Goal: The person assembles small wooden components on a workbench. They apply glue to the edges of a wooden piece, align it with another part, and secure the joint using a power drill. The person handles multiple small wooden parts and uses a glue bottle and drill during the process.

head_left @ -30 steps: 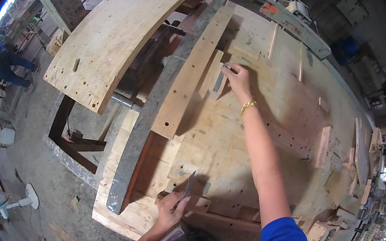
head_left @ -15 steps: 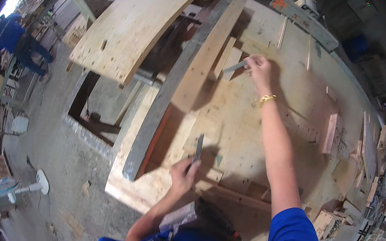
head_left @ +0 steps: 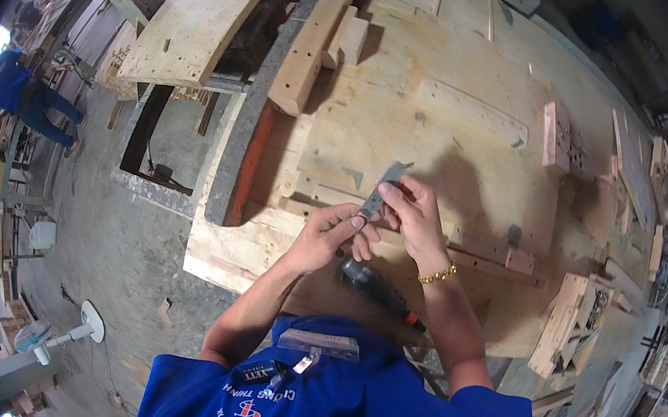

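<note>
Centrally, a grey strip (head_left: pixel 389 178) is held above the near part of the bench (head_left: pixel 446 143), slanting so that its far end leans to the right. Both hands pinch it: the right hand (head_left: pixel 417 212) has its thumb pressed along the strip with fingers curled behind, and the left hand (head_left: pixel 329 233) grips the near end between thumb and fingers. Whether it is one piece or two laid together, I cannot tell. A gold bracelet (head_left: pixel 437 275) circles the right wrist. Just below the hands lies a dark tool (head_left: pixel 370 282) with an orange tip. To the left, a dark beam (head_left: pixel 228 181) with an orange side runs along the bench, and a pale beam (head_left: pixel 308 60) lies against its far part, with small blocks (head_left: pixel 352 40) beside that. Rightward stand a reddish block (head_left: pixel 556 137) and, nearer, a wooden frame (head_left: pixel 561 326). Beyond the dark beam, at upper left, is a broad panel (head_left: pixel 208 12). On the floor at lower left stands a white fan (head_left: pixel 89 321); farther up, a person in blue (head_left: pixel 5 86) is near the racks.
</note>
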`<state>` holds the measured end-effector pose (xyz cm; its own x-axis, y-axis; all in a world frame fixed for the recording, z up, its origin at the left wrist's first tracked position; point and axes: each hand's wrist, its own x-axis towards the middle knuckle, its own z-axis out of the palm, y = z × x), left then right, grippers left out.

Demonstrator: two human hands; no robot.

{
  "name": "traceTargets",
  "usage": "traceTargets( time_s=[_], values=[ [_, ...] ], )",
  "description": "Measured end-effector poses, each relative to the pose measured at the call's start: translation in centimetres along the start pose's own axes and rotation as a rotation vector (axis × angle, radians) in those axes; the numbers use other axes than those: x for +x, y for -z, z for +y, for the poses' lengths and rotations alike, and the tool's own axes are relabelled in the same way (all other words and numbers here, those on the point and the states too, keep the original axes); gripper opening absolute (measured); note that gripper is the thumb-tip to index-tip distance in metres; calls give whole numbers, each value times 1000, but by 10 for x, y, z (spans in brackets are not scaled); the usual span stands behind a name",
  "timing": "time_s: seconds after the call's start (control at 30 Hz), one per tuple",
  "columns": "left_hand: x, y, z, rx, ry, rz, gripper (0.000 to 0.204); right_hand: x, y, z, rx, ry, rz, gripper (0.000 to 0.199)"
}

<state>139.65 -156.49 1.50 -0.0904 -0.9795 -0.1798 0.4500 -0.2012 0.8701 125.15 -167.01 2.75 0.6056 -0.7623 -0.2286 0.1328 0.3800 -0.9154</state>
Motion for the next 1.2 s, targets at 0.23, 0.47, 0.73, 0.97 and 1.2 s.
traceTargets(
  time_s=[0.23,0.47,0.73,0.97,1.2],
  values=[
    [-34,-30,11,7,72,-6,29,-41,-9,-4,32,160,96,11],
    [-48,-39,14,191,6,10,28,-64,-26,1,24,110,-107,15],
    [-57,-38,31,-238,140,-9,27,-68,-25,5,-48,187,-37,13],
    [-63,-43,27,51,-68,92,27,-74,-26,2,11,306,-109,17],
    [-76,-56,21,514,-459,240,32,-88,-21,6,54,401,-149,27]
  ],
)
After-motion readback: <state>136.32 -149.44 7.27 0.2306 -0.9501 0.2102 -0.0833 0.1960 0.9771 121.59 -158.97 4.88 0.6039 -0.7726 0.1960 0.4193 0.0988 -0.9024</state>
